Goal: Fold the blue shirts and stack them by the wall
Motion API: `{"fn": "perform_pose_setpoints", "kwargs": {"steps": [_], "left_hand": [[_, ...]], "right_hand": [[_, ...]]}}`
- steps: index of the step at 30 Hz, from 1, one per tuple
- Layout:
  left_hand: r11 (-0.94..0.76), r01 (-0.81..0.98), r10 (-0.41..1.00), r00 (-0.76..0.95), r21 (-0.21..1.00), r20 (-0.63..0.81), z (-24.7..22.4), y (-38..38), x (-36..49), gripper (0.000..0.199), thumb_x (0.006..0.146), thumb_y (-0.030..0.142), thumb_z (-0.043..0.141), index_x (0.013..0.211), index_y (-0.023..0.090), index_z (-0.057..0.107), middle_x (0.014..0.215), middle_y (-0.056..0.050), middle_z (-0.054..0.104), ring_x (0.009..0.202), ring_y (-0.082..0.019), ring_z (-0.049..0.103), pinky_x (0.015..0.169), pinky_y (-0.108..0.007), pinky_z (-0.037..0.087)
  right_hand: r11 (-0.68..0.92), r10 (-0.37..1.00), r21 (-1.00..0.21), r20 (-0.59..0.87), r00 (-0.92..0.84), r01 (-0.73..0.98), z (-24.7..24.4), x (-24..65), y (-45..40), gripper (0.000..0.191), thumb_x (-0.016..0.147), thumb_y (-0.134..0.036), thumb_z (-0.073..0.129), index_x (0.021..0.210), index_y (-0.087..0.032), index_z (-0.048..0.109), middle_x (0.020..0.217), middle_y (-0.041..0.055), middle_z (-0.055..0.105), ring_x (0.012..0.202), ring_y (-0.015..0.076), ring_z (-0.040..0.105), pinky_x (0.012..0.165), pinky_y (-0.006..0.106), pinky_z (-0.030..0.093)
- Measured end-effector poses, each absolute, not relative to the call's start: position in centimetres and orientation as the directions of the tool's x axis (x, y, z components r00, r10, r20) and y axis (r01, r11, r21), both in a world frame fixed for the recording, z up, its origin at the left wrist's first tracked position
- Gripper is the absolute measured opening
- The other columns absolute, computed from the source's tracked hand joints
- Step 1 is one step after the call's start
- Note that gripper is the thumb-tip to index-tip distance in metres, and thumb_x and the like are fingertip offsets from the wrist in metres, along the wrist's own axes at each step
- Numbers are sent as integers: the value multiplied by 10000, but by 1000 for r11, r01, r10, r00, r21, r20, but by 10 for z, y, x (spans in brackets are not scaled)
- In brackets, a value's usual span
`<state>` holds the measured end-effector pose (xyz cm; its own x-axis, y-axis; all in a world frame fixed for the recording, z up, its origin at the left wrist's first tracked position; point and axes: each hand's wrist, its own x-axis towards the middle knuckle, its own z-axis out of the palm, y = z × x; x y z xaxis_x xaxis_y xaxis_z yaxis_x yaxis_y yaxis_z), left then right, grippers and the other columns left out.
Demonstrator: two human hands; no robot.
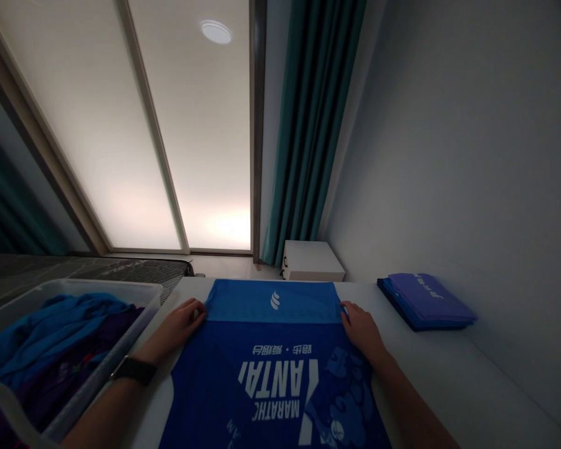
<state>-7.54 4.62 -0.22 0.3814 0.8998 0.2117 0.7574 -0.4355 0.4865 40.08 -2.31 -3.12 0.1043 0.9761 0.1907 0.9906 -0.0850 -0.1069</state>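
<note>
A blue marathon shirt (280,349) with white lettering lies spread on the white table (402,374), its print upside down to me. Across its far end runs a lighter blue folded-over band with a white flame-like logo. My left hand (190,315), with a black watch (134,370) on the wrist, has its fingers curled at the left edge of that band. At the opposite edge, my right hand (356,318) pinches the cloth between thumb and fingers. The near part of the shirt runs out of view.
To the left stands a clear plastic bin (156,293) holding crumpled blue and purple clothes (70,324). A stack of folded garments (425,299), purple on top, lies at the right by the wall. Beyond the table are a white cabinet (313,259) and a teal curtain (313,137).
</note>
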Motion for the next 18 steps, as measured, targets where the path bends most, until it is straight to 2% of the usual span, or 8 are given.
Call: {"fn": "perform_pose_setpoints", "kwargs": {"steps": [4,8,14,18], "left_hand": [[-426,773,904,352,470,241,-5,46,-73,268,892,420,429,895,207,591,853,-28,612,674,-186,580,665,-305,446],[-410,788,910,314,459,273,-8,46,-68,278,884,422,424,892,199,591,880,-40,617,654,-186,579,668,-317,452],[-403,793,910,294,456,293,-8,45,-63,265,868,405,423,854,206,597,889,-50,613,686,-203,595,673,-327,460],[-397,800,912,290,449,289,-7,44,-63,270,877,408,416,855,214,602,892,-48,612,724,-205,597,695,-325,462]], "right_hand": [[-73,981,-43,175,80,996,-32,397,-21,363,972,-196,312,1251,-139,537,1181,136,641,1055,230,601,885,343,402],[-29,987,-7,157,30,1000,-33,397,-19,394,963,-152,302,1279,-165,537,1191,126,642,1074,216,598,883,318,393],[-29,985,-86,165,43,996,-28,397,-19,407,959,-141,289,1279,-143,540,1210,131,620,1089,224,588,878,330,402],[-34,986,-77,161,46,996,-27,398,-20,383,955,-150,303,1226,-170,572,1161,117,632,1056,215,591,853,321,402]]}}
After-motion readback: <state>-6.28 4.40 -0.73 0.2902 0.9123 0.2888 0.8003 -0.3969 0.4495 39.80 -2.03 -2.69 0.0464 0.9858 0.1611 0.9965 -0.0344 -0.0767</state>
